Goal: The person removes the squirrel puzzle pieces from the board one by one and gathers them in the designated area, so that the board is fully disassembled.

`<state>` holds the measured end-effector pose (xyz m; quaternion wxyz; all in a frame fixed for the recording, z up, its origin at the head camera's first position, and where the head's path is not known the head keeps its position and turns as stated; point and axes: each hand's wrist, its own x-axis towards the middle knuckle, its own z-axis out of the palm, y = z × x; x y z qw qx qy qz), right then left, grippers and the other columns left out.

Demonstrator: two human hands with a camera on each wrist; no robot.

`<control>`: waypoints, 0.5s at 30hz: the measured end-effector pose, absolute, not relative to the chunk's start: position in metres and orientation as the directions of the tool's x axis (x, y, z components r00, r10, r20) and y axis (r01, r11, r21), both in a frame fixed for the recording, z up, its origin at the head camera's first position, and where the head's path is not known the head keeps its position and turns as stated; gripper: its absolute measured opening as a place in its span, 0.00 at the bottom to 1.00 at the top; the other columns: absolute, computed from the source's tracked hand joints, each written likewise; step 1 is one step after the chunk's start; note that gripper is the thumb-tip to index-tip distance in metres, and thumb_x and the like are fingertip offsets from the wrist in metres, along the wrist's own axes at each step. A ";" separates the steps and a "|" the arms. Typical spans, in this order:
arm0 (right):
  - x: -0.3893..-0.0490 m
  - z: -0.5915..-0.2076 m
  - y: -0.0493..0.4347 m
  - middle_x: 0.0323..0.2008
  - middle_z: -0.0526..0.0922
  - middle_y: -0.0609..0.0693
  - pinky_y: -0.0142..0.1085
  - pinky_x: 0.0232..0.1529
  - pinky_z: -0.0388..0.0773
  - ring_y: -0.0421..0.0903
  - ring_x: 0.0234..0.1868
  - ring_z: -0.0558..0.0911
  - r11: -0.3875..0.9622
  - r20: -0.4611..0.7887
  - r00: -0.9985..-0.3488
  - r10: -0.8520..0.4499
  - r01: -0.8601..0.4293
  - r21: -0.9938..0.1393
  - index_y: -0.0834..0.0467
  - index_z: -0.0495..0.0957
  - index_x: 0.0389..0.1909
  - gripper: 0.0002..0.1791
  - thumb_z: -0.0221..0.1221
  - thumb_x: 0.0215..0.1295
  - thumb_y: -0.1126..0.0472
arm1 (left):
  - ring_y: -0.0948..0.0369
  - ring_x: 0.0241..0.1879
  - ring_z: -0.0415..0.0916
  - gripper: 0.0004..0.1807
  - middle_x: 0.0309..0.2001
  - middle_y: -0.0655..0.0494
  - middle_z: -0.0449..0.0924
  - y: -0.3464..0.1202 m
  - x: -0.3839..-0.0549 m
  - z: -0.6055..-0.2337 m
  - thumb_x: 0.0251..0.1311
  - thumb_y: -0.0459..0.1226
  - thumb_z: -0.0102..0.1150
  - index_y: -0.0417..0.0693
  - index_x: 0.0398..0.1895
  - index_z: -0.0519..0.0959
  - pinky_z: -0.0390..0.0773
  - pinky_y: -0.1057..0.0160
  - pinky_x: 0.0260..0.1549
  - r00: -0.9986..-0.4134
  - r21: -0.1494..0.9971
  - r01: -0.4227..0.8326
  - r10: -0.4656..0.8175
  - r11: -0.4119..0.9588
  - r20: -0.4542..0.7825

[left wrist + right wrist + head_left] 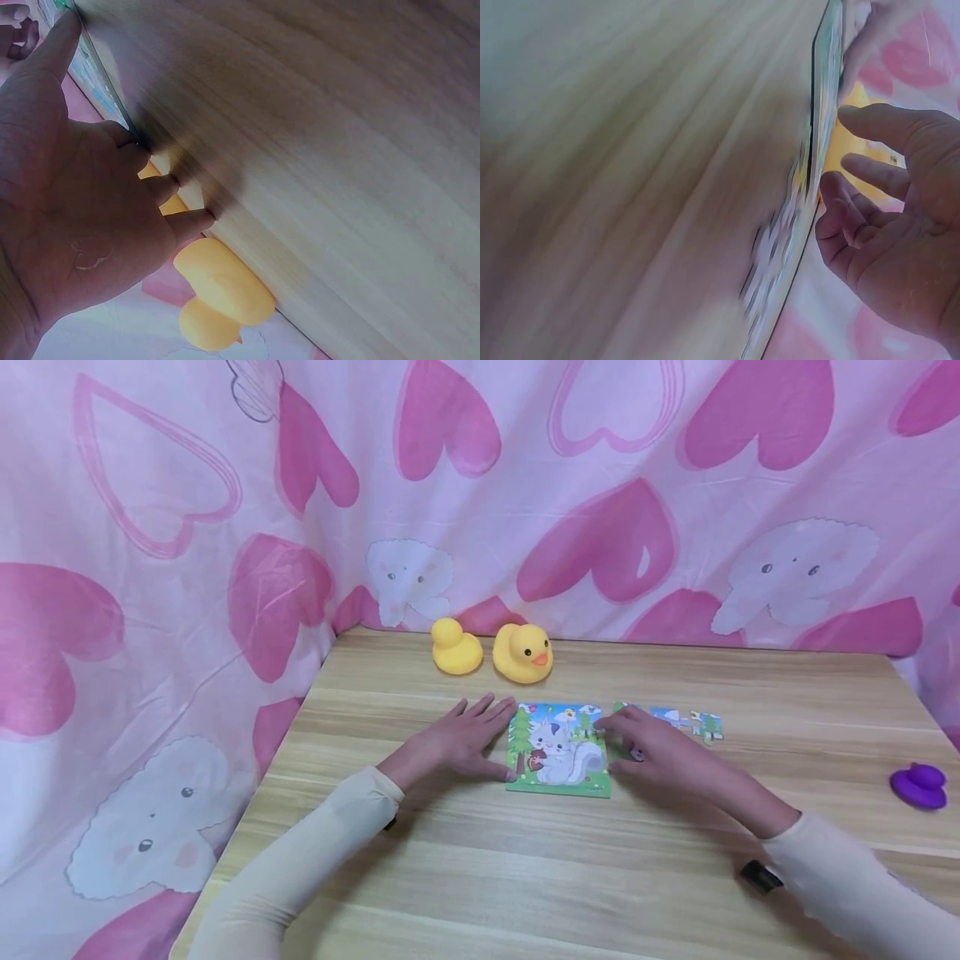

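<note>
A picture puzzle (557, 758) of a white squirrel holding a nut lies flat on the wooden table. My left hand (467, 742) touches its left edge with thumb and fingertips, the fingers spread out straight. At the right edge is my right hand (651, 748), its index finger by the upper corner and its thumb lower down. In the right wrist view that hand's fingers bend loosely, with nothing visible between them. Puzzle pieces (707, 724) lie just right of the picture, partly hidden under the right hand.
Two yellow rubber ducks (523, 653) sit behind the puzzle near the table's back edge. A small purple duck-shaped toy (919, 786) is at the far right. Pink heart-patterned curtain (465, 510) hangs along the back and left of the table (480, 893).
</note>
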<state>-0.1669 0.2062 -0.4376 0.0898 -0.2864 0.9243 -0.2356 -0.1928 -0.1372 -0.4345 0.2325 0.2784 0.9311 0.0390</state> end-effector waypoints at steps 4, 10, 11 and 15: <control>-0.166 -0.439 0.188 0.61 0.78 0.50 0.41 0.47 0.85 0.45 0.49 0.80 0.754 -0.092 -0.823 -0.560 -0.461 -0.469 0.49 0.76 0.73 0.35 0.73 0.66 0.53 | 0.51 0.88 0.29 0.65 0.89 0.63 0.33 -0.137 -0.192 -0.435 0.60 0.75 0.57 0.61 0.88 0.36 0.38 0.38 0.85 -0.737 0.214 0.497 0.540 0.841 -0.406; -0.165 -0.442 0.173 0.58 0.78 0.49 0.37 0.39 0.81 0.45 0.48 0.80 0.805 -0.119 -0.844 -0.523 -0.444 -0.393 0.44 0.79 0.71 0.34 0.75 0.63 0.47 | 0.51 0.88 0.29 0.65 0.89 0.63 0.33 -0.137 -0.192 -0.435 0.60 0.75 0.57 0.61 0.88 0.36 0.38 0.38 0.85 -0.737 0.217 0.501 0.544 0.838 -0.401; -0.164 -0.442 0.171 0.58 0.78 0.49 0.37 0.39 0.80 0.45 0.48 0.80 0.810 -0.117 -0.848 -0.517 -0.441 -0.387 0.44 0.79 0.70 0.34 0.75 0.62 0.47 | 0.51 0.88 0.29 0.64 0.89 0.63 0.33 -0.137 -0.192 -0.435 0.60 0.75 0.57 0.61 0.88 0.36 0.38 0.38 0.85 -0.737 0.218 0.501 0.544 0.838 -0.401; -0.166 -0.441 0.167 0.58 0.78 0.49 0.38 0.40 0.80 0.47 0.50 0.79 0.813 -0.129 -0.857 -0.498 -0.410 -0.412 0.45 0.80 0.69 0.34 0.76 0.62 0.49 | 0.51 0.88 0.29 0.64 0.89 0.64 0.32 -0.138 -0.192 -0.434 0.60 0.75 0.58 0.61 0.88 0.36 0.37 0.38 0.85 -0.740 0.218 0.494 0.539 0.842 -0.402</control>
